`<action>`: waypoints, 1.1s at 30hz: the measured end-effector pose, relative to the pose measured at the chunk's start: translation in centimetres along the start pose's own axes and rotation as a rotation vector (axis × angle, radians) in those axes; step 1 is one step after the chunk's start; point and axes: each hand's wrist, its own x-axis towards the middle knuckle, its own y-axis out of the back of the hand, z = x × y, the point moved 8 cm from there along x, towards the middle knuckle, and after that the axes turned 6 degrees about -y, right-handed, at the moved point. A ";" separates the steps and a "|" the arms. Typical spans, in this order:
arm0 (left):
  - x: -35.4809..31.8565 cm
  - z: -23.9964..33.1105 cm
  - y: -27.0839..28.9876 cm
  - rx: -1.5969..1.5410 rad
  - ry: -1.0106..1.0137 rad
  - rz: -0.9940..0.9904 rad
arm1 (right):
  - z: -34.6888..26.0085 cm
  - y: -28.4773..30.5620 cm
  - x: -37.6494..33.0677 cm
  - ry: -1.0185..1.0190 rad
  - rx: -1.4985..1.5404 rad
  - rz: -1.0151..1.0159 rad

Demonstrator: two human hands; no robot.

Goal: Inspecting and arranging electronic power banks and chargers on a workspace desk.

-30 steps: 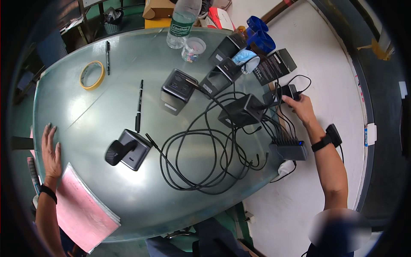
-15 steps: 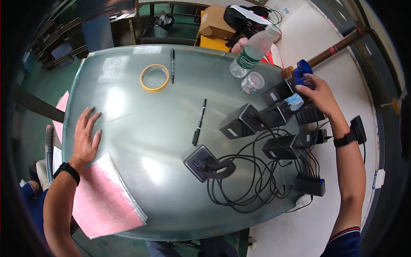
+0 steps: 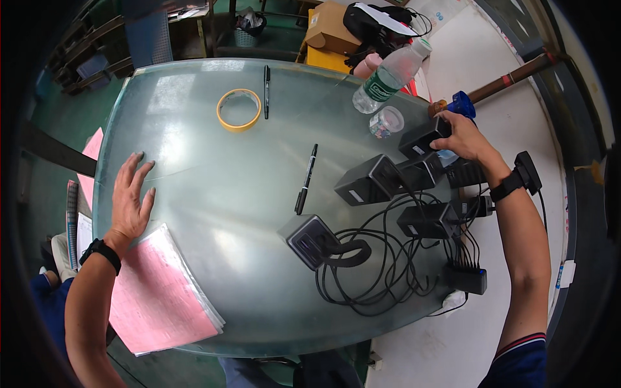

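Observation:
My left hand (image 3: 131,204) rests on the left part of the glass table (image 3: 213,174), fingers spread and holding nothing. A stack of pink sheets (image 3: 162,291) lies just below its wrist. At the far right, my right hand (image 3: 464,137) grips the right end of a black box-shaped device (image 3: 420,137), thumb on the near side and fingers over the top. Right beside it stand another black box (image 3: 365,181) and a third one (image 3: 420,169). A light-blue piece of wrap is partly hidden under the hand. Beyond the fingers sits a blue tape dispenser (image 3: 462,103).
Looped black cables (image 3: 362,297) run to a small hub (image 3: 467,279) on the right. Nearer stands a black device with a curved strap (image 3: 310,240). A yellow tape roll (image 3: 238,110), two pens, a water bottle (image 3: 388,77) and a small clear jar (image 3: 386,122) are farther back.
My right hand has moved from beside the blue dispenser down and slightly left onto the black box, closing on it. The left hand stays in place. The whole view shifts slightly.

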 end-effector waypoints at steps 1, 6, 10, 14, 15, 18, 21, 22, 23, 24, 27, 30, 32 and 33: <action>0.0 0.0 0.0 0.004 0.001 0.002 | -0.1 0.0 -0.1 -0.007 -0.002 0.008; -0.3 -0.3 -0.2 -0.010 0.013 -0.024 | 0.5 -0.4 0.3 0.021 0.010 -0.027; -0.1 -0.1 -0.2 -0.002 0.010 -0.028 | 0.8 -0.9 0.3 0.075 0.045 -0.054; -0.2 0.0 -0.1 0.004 0.018 -0.031 | 0.2 -0.7 -0.5 0.057 0.027 -0.047; -0.3 -0.1 -0.3 0.008 0.020 -0.038 | 0.2 -0.5 -0.7 0.069 0.047 0.001; -0.3 -0.2 -0.4 0.017 0.017 -0.041 | -0.7 0.9 -1.9 0.081 0.169 0.034; -0.3 -0.3 -0.4 0.015 0.012 -0.024 | -0.6 3.7 -3.0 0.085 0.211 0.181; -0.2 -0.3 -0.4 0.011 0.008 -0.017 | -0.7 3.9 -3.6 0.082 0.208 0.185; -0.1 -0.3 -0.5 0.004 0.002 -0.009 | -1.2 4.8 -4.5 0.130 0.216 0.274; 0.1 -0.2 -0.4 0.004 -0.003 0.000 | -1.6 5.6 -5.6 0.180 0.226 0.368; -0.4 -0.2 -0.2 0.026 -0.018 0.005 | -3.6 5.0 -9.4 0.175 0.289 0.410; -0.5 -0.3 -0.7 -0.001 -0.001 0.010 | -3.6 4.2 -12.6 0.179 0.365 0.423; -0.7 -0.7 -0.4 0.014 0.010 0.006 | -3.1 3.2 -14.3 0.095 0.400 0.373; -0.6 -0.7 -0.3 0.001 0.003 0.013 | -2.9 3.1 -15.0 0.082 0.353 0.360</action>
